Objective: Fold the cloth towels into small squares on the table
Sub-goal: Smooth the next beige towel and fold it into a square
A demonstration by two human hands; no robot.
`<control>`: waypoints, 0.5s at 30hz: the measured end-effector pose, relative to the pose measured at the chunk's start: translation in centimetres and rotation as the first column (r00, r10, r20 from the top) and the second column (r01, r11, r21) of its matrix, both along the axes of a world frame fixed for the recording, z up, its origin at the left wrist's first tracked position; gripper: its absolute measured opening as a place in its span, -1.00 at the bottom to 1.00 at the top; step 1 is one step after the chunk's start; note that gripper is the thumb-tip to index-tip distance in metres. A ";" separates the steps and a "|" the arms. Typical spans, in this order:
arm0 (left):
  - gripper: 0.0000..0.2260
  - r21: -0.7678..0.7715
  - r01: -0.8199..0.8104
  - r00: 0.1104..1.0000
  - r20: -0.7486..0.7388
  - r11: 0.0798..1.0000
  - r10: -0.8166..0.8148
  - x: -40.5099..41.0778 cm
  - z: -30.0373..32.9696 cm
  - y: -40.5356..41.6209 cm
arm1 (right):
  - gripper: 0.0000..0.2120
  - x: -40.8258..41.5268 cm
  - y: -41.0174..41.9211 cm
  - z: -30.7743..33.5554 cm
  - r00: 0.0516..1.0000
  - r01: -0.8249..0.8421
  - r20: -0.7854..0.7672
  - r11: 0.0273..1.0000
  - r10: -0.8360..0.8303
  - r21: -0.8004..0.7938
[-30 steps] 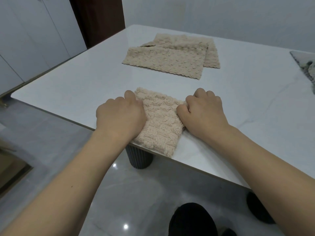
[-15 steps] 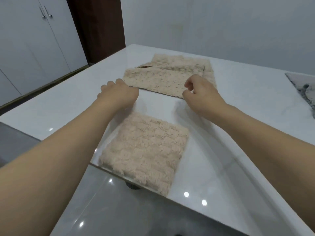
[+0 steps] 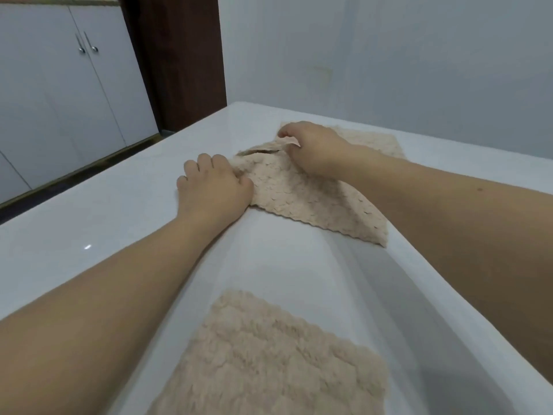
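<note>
Towel [image 3: 302, 196] corners pinched by left hand [image 3: 214, 187] and right hand [image 3: 314, 146]; lower towel [image 3: 374, 142] likely dragged along if caught.

We have a single view, from a wide-angle camera worn on the person's head. It looks forward and steeply down over the glossy white table [image 3: 104, 235], close enough that both bare forearms enter from the bottom corners and fill much of the lower picture. The fluffy beige folded towel [image 3: 275, 357] lies nearest, cut off by the bottom edge; the flat beige textured towel [image 3: 314, 199] sits farther out, near the middle. Beyond the table's far edge we face a pale grey wall [image 3: 404, 55], with white cupboard doors [image 3: 59, 94] at upper left. Straight lines bow toward the edges. With one view only, nothing is shared.
</note>
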State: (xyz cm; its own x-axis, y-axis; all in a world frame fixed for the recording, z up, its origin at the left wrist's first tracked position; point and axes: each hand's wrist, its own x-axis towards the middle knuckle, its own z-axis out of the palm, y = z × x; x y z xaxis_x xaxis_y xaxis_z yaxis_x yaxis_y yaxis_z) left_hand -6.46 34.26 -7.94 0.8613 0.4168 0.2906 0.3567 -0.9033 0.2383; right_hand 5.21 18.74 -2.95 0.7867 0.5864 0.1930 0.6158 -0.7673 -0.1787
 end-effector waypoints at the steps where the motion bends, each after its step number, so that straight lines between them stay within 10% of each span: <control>1: -0.69 -0.026 0.015 0.999 0.030 1.000 -0.014 0.1 0.0 0.3 | -0.61 1.0 0.6 -0.2 1.000 -0.006 -0.007 1.000 0.006 -0.029; 7: -0.90 -0.092 0.119 0.985 0.133 0.989 -0.106 0.2 -0.2 0.7 | -0.67 3.7 3.3 -0.6 1.000 0.019 -0.018 0.983 -0.022 -0.184; 15: -0.93 -0.082 0.137 0.986 0.105 0.987 -0.128 0.5 -0.4 0.9 | -0.81 1.3 0.6 1.9 0.992 0.092 0.070 0.978 -0.106 0.187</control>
State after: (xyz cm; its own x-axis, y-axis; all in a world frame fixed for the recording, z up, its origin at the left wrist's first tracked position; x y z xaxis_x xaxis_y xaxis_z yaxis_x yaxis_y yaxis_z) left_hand -5.96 35.18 -8.38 0.8794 0.3292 0.3439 0.2063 -0.9145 0.3480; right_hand 6.51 19.30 -1.01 0.8170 0.4554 0.3537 0.5562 -0.7842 -0.2751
